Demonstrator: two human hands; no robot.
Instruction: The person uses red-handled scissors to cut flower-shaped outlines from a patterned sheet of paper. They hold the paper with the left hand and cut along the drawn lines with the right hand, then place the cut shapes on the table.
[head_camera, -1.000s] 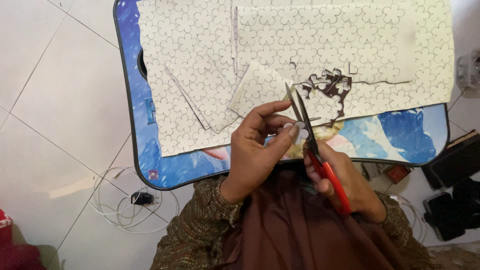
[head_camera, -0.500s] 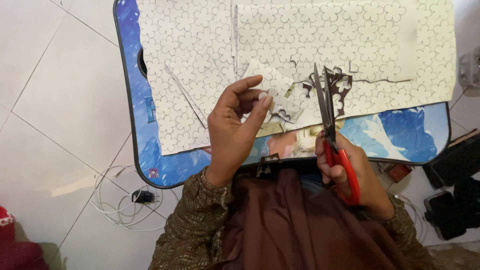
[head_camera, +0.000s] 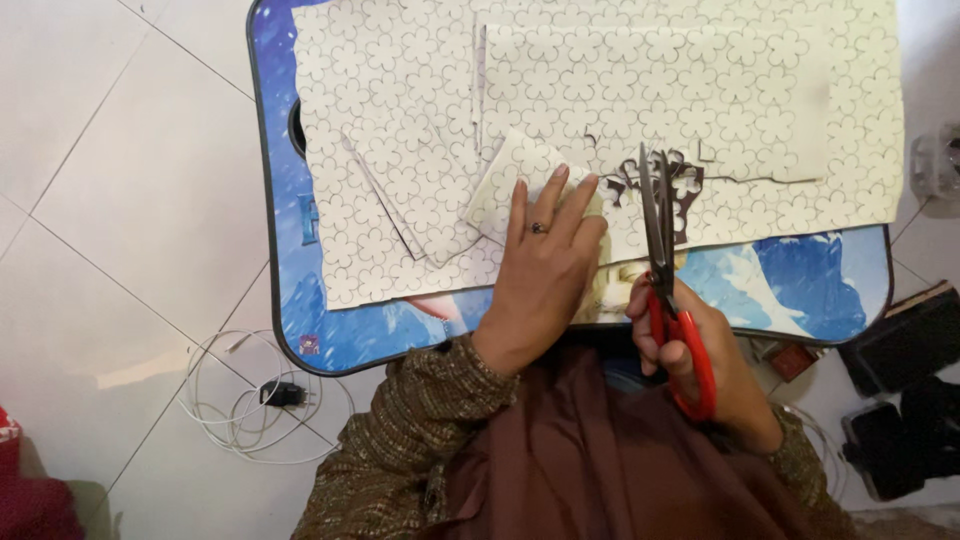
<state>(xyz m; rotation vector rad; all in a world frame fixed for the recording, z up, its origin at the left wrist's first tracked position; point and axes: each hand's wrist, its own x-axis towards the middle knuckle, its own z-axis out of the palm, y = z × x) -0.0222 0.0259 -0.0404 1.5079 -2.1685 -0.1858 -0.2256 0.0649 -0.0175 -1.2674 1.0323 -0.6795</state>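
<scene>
Left hand (head_camera: 545, 275) lies flat, fingers spread and extended, palm down on a small loose piece of flower-patterned paper (head_camera: 505, 180), pinning it against the sheets beneath; a ring shows on 1 finger. Right hand (head_camera: 700, 360) is closed round the red handles of the scissors (head_camera: 665, 260), blades pointing away from the body and nearly shut, tips just right of the left fingertips and lying over a spot where a dark, jagged hole (head_camera: 670, 185) has been cut out of the paper. Step in hand, as I read it: cutting flower shapes out of the printed sheet, w/ the left hand steadying a piece while the scissors are lined up for another bite. Next move would call for opening the blades, feeding a paper edge between them and following the printed outline, left hand turning the paper & keeping fingertips out of the blade path, since they sit close. Beyond the hands, several big patterned sheets (head_camera: 400, 150) overlap, 1 smaller sheet (head_camera: 700, 90) on top, all on a blue picture-printed lap table (head_camera: 800, 290). Left of the left arm, on the tiled floor (head_camera: 120, 200), a white cable w/ a dark plug (head_camera: 280, 393) lies coiled. Right of the right arm sit dark objects, too unclear to name.
</scene>
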